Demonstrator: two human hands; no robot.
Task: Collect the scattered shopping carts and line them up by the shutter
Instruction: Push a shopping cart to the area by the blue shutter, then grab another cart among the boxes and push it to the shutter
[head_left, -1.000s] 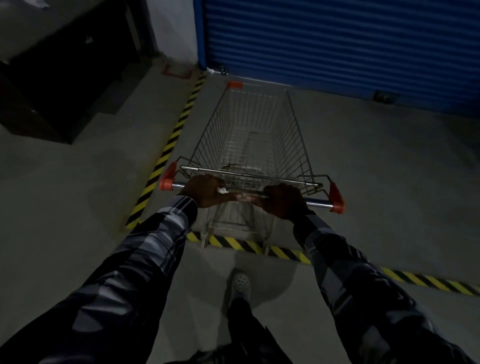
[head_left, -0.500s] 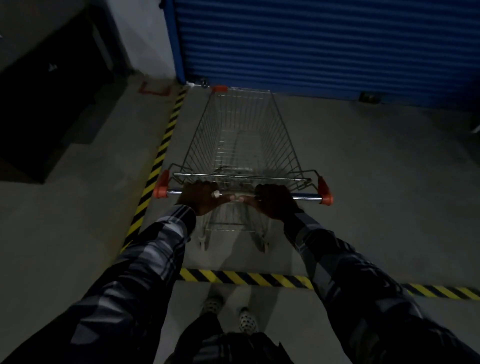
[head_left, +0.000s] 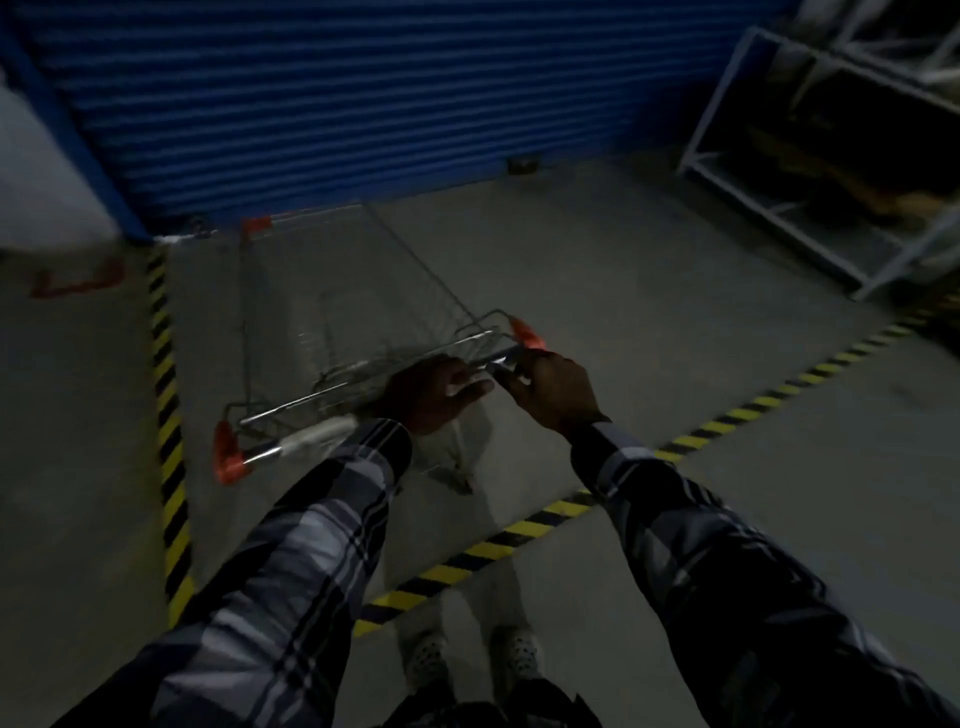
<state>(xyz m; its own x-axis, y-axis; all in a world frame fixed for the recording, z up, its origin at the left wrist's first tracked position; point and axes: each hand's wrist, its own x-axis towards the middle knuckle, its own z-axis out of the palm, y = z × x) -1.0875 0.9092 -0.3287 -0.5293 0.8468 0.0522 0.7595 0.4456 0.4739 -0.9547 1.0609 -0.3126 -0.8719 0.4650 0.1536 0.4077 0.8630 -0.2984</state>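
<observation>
The shopping cart (head_left: 332, 332) stood inside the bay marked by the yellow-and-black floor tape (head_left: 167, 415), its far end with the orange corner cap right up near the foot of the blue shutter (head_left: 332, 104), at the shutter's left end. The whole picture was smeared and dim, so the wire basket showed only faintly. The cart's handle bar (head_left: 291, 444) ran slantwise from the near left up to the far right, an orange cap at each end. The person's left hand (head_left: 436, 395) lay over the handle with its fingers stretched out fairly straight, seemingly no longer curled round the bar. The right hand (head_left: 553, 389) had its fingers bent at the bar's right end, just beside the orange cap; whether it truly gripped the bar I could not tell. Both sleeves were plaid. A pale metal rack (head_left: 810, 156) stood off to the far right, well apart from the cart
</observation>
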